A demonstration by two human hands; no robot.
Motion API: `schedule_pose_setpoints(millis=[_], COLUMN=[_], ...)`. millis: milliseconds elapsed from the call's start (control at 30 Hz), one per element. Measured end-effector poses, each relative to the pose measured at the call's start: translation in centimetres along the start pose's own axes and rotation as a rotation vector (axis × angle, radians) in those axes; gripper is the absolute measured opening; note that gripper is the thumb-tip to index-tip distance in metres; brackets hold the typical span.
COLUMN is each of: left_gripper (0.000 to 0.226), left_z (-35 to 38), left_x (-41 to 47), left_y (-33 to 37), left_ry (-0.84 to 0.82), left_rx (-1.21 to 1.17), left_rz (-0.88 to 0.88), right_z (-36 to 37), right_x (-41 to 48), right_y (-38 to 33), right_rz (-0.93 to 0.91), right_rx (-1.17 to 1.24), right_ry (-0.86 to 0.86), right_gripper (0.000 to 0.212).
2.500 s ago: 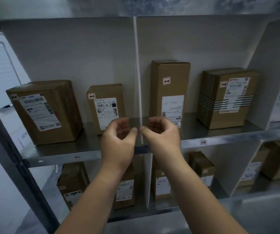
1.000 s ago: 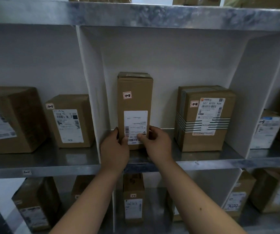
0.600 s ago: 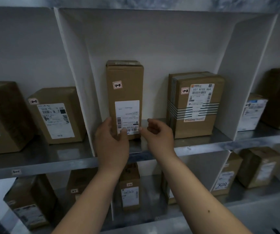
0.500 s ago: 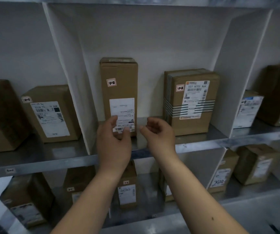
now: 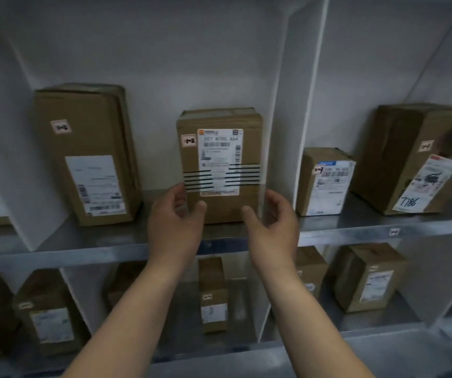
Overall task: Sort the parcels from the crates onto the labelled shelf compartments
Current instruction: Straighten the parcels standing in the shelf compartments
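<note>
Your left hand [image 5: 175,225] and right hand [image 5: 272,225], both cupped wide, flank the striped-label parcel [image 5: 219,165] low down (contact unclear through blur); it stands upright on the metal shelf [image 5: 355,232], middle compartment.

Left hand [image 5: 176,227], right hand [image 5: 272,227] flanking striped parcel [image 5: 220,165], on shelf [image 5: 96,241]
</note>
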State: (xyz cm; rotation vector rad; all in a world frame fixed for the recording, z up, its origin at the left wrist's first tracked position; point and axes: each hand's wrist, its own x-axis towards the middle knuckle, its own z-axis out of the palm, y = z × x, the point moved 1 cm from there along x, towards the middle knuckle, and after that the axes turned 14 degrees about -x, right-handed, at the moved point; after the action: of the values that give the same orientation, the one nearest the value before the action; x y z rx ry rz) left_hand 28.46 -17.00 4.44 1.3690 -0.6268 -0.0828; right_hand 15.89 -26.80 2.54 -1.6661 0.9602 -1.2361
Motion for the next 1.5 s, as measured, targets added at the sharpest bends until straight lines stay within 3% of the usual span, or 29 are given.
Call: schedule_pose_setpoints(millis=[167,267,467,767,1233,1367,1500], left_gripper=[0.045,0.039,0.035,0.034,0.048,0.059,0.054], left_z=[2.7,2.8,2.6,2.9,2.3,1.8,1.7], left_x=[-0.3,0.5,1.9,4.2,4.3,4.3,3.2], left_y=[0.0,-0.4,-1.4,-1.5,-2.2,-2.1,-1.3], left_ry=[0.086,0.111,0.191,0.146,0.135,0.158,0.175], left_rx=[0.064,0.143,0.182,0.159,0.042,0.020,0.000], left_rz=[0.056,0.067,0.040,0.009,0.020,0.022,0.133], right_z=[-0.3,0.1,1.3,2.9,3.2,2.7,2.0], right_x=[2.7,4.0,5.4,7.7,6.9,5.6,4.3], right_y=[0.5,0.4,0.5,-0.2,0.2,-0.3,-0.6], right_rz=[-0.015,-0.034,-0.083,-0.004,-0.010,-0.041,-0.066], right_rx=[-0.054,-0.067,-0.205,-0.226,-0.172,-0.195,-0.228], right_ry=[-0.186,-0.252,-0.144,-0.171,-0.149,-0.130,-0.066], right_gripper=[0.060,0.056,0.038,0.023,0.043,0.041,0.048])
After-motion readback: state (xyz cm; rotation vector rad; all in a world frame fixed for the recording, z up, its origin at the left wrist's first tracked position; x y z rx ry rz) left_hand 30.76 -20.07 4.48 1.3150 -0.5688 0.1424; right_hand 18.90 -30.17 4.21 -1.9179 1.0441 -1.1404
